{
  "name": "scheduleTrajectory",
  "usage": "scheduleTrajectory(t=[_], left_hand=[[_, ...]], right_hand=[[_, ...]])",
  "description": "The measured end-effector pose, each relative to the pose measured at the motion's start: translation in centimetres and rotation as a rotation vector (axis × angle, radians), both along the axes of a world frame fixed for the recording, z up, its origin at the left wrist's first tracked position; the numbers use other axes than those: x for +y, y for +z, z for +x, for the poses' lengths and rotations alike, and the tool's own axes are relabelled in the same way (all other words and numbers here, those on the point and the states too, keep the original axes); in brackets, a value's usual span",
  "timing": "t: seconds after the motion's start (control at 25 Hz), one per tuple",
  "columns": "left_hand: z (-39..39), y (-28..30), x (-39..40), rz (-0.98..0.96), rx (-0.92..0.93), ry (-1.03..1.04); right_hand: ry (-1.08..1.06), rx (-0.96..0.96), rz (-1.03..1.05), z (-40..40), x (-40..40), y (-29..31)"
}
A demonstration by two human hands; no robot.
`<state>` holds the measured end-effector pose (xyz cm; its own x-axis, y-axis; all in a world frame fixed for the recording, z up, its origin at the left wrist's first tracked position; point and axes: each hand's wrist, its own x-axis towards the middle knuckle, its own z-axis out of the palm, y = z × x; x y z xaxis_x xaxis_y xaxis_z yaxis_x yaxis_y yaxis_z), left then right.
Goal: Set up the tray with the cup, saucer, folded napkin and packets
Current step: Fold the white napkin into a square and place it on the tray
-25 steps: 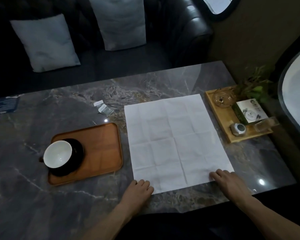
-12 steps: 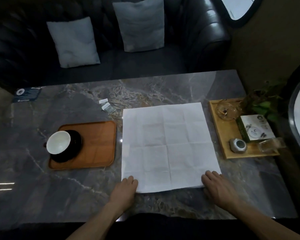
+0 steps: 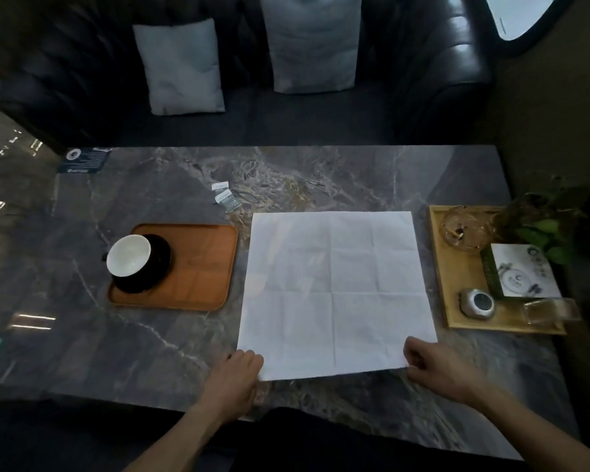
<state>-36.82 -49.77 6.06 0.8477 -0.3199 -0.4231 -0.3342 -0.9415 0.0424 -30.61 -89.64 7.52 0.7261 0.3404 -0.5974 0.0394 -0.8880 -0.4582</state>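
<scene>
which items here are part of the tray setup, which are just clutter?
Job: orange tray; cup on saucer; unfolded napkin, near corners held by left hand and right hand; packets.

Clutter: yellow tray with its glassware, card, timer; plant; cushions.

Dark marble table (image 3: 321, 175). On it: orange tray (image 3: 198, 267) left, white napkin (image 3: 334, 291) spread flat centre, packets (image 3: 226, 197) far of both, light wooden tray (image 3: 457, 277) right, dark card (image 3: 84, 160) far-left corner.
</scene>
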Motion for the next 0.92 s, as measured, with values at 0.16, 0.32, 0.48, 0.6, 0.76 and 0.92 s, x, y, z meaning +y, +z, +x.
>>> scheduleTrajectory(t=[0.16,0.32,0.48,0.6,0.76,0.92], left_hand=[[0.8,0.2,0.0,-0.104,0.059,0.135],[3.2,0.5,0.8,-0.394,-0.033,0.283],[7.8,1.6,0.9,-0.605,-0.042,0.414],[11.8,1.7,1.0,-0.629,-0.064,0.44],[16.4,1.7,1.3,-0.656,-0.063,0.48],[20.5,1.4,1.4,-0.661,-0.07,0.541]], right_hand=[[0.123,0.072,-0.061,1.2,-0.6,0.7],[0.12,-0.029,-0.079,3.7,-1.2,1.2],[0.012,-0.017,-0.098,6.9,-1.9,1.8],[-0.051,-0.041,-0.055,9.6,-2.4,2.2],[-0.092,-0.12,-0.029,13.4,-2.2,2.3],[-0.121,-0.202,-0.029,17.3,-1.8,2.0]])
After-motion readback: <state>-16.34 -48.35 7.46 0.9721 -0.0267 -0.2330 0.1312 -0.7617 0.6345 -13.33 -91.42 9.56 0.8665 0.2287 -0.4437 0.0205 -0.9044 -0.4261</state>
